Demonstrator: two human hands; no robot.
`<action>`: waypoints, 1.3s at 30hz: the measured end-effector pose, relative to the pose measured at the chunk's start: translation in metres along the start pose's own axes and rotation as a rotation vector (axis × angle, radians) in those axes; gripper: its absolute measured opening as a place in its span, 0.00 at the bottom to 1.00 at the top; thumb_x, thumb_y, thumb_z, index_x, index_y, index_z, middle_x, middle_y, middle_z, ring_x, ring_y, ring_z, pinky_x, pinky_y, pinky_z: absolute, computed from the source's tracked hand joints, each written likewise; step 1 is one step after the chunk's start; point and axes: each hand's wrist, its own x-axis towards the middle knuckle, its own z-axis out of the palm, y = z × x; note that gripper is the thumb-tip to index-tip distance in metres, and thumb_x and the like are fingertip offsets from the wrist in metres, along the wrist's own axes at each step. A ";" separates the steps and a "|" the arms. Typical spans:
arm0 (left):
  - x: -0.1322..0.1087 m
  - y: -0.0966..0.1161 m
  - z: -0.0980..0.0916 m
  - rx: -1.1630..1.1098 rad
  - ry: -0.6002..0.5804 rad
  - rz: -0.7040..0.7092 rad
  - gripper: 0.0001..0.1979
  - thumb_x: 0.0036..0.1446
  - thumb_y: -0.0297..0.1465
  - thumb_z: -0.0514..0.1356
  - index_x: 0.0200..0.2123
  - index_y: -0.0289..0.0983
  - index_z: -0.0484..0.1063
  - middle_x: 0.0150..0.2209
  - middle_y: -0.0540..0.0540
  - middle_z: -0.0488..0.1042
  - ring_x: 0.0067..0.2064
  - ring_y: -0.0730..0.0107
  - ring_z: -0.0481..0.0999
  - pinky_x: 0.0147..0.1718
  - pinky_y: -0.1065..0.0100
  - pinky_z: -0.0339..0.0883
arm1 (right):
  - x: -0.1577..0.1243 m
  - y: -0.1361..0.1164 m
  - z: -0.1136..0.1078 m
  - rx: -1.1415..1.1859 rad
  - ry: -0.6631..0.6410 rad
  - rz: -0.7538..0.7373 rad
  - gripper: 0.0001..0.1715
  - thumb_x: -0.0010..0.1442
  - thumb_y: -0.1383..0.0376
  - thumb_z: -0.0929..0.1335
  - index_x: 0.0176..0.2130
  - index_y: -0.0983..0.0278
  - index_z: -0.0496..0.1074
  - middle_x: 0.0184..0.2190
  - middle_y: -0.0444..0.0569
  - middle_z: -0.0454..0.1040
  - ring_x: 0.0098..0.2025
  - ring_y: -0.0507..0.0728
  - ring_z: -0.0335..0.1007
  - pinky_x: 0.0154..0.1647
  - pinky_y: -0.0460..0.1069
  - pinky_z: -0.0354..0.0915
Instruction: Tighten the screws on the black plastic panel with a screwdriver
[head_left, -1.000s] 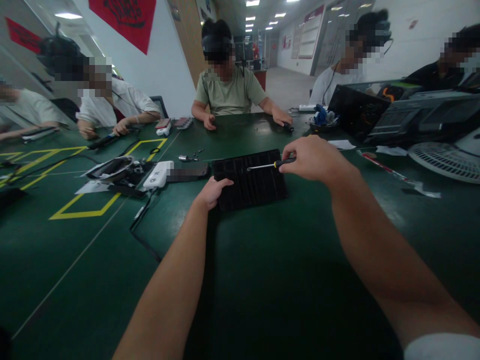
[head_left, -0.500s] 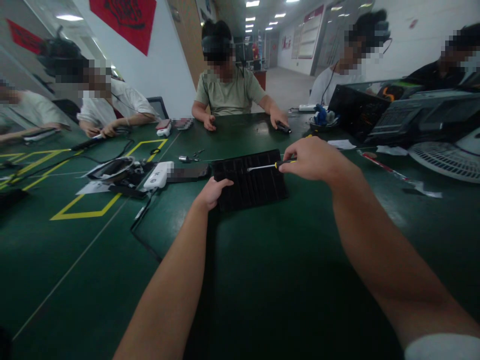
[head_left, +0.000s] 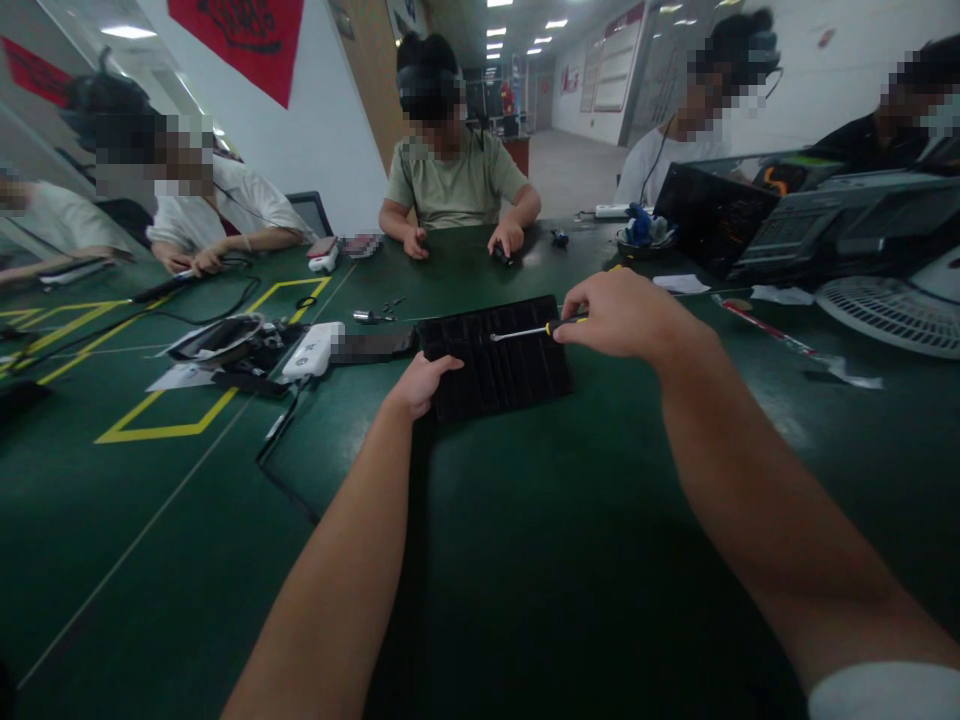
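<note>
A black ribbed panel (head_left: pixel 517 378) is tilted up at the middle of the table, its slots running front to back. My left hand (head_left: pixel 421 386) is closed on its left edge, thumb over the face and the other fingers hidden behind. Between the fingers of my right hand (head_left: pixel 630 318) is a screwdriver (head_left: pixel 521 333) with a black and yellow handle. Its metal shaft points left across the panel's upper part; whether the tip touches the panel I cannot tell.
Left of the panel are a white device (head_left: pixel 313 350), a black strap (head_left: pixel 371 346) and a cable. A metal socket (head_left: pixel 364 316) lies beyond with small parts. A computer case (head_left: pixel 825 225) and a white fan (head_left: pixel 892 310) stand right. Several co-workers sit around the green table (head_left: pixel 525 540).
My hands, the panel and the screwdriver stay nearly as they were. Across the table, a co-worker's hand has moved left with a dark object, and another small dark object now shows on the table.
</note>
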 end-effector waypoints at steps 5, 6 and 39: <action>-0.001 0.001 0.000 0.013 -0.003 0.000 0.21 0.38 0.32 0.70 0.40 0.38 0.76 0.38 0.43 0.83 0.43 0.51 0.85 0.47 0.49 0.80 | 0.002 0.003 0.002 0.006 0.009 -0.018 0.15 0.58 0.53 0.73 0.40 0.58 0.83 0.38 0.52 0.82 0.41 0.63 0.76 0.40 0.56 0.68; -0.001 0.001 0.000 0.011 -0.003 0.001 0.21 0.38 0.32 0.70 0.40 0.38 0.76 0.37 0.43 0.83 0.43 0.51 0.85 0.48 0.49 0.80 | 0.002 0.003 0.002 0.004 0.004 -0.017 0.15 0.58 0.53 0.73 0.40 0.58 0.83 0.38 0.52 0.82 0.41 0.63 0.76 0.40 0.56 0.68; 0.001 -0.001 -0.002 -0.012 -0.015 -0.010 0.21 0.38 0.31 0.71 0.40 0.38 0.77 0.38 0.43 0.84 0.45 0.49 0.85 0.50 0.47 0.80 | 0.001 0.002 0.001 0.023 0.021 -0.029 0.14 0.58 0.53 0.73 0.39 0.58 0.84 0.37 0.52 0.82 0.41 0.63 0.76 0.41 0.55 0.68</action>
